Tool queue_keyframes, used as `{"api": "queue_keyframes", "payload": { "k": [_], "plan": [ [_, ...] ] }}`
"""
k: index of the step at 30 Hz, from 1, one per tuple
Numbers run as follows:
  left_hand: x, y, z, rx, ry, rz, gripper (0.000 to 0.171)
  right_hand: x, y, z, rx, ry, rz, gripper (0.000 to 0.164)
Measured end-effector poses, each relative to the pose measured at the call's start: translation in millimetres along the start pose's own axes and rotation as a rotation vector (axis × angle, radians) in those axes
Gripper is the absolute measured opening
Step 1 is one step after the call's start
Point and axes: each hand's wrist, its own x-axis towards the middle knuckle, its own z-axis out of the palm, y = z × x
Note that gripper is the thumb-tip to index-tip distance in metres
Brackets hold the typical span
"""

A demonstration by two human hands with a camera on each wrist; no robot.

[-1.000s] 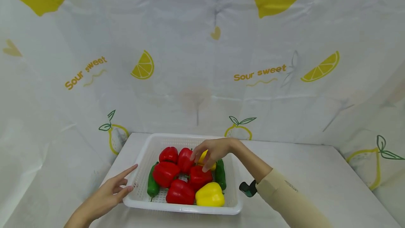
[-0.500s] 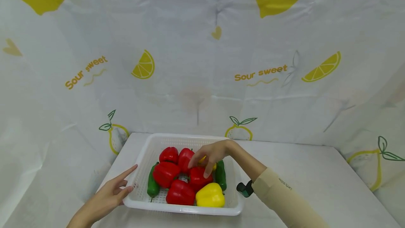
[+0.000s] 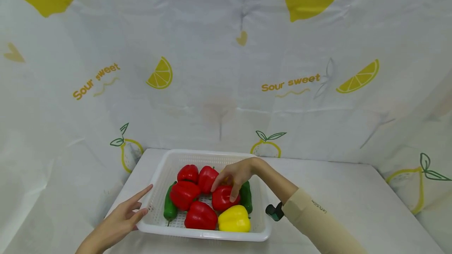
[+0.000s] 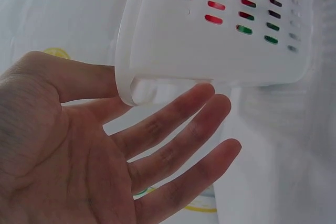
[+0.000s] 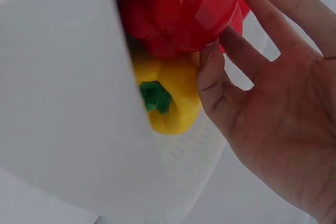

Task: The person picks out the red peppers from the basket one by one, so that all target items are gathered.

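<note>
A white plastic basket [image 3: 205,234] holds several red bell peppers, two yellow ones and two green peppers. My right hand [image 3: 240,172] reaches in from above and grips a red bell pepper [image 3: 220,200] right of the middle. In the right wrist view, thumb and fingers lie against that red bell pepper [image 5: 184,14]; a yellow bell pepper [image 5: 176,98] with a green stem sits beside it, mostly hidden by the hand in the head view. My left hand [image 3: 120,218] is at the basket's left front corner, its fingers mostly straight, touching the rim [image 4: 125,72].
Inside the basket, a green pepper [image 3: 170,206] lies at the left and another green pepper [image 3: 246,197] at the right. A yellow bell pepper [image 3: 234,219] is at the front. The white table [image 3: 325,195] extends rightward. A lemon-printed sheet [image 3: 197,101] hangs behind.
My right hand has moved down onto the red bell pepper, which has shifted and turned slightly. The left hand stays at the basket's corner.
</note>
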Motion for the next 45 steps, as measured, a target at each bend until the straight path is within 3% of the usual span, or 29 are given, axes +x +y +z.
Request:
{"api": "queue_keyframes", "payload": {
  "k": [25, 35, 45],
  "plan": [
    [1.4, -2.4, -0.1, -0.055, -0.017, 0.025, 0.078, -11.0, -0.1, 0.3, -0.076, 0.037, 0.108, 0.078],
    [2.1, -3.4, 0.7, -0.07, -0.016, 0.013, 0.079, -15.5, 5.3, 0.5, -0.058, 0.067, 0.067, 0.078],
    [1.4, -5.4, 0.8, -0.071, -0.015, 0.023, 0.078, -23.1, 5.6, 4.3, -0.08, 0.153, 0.014, 0.058]
  ]
}}
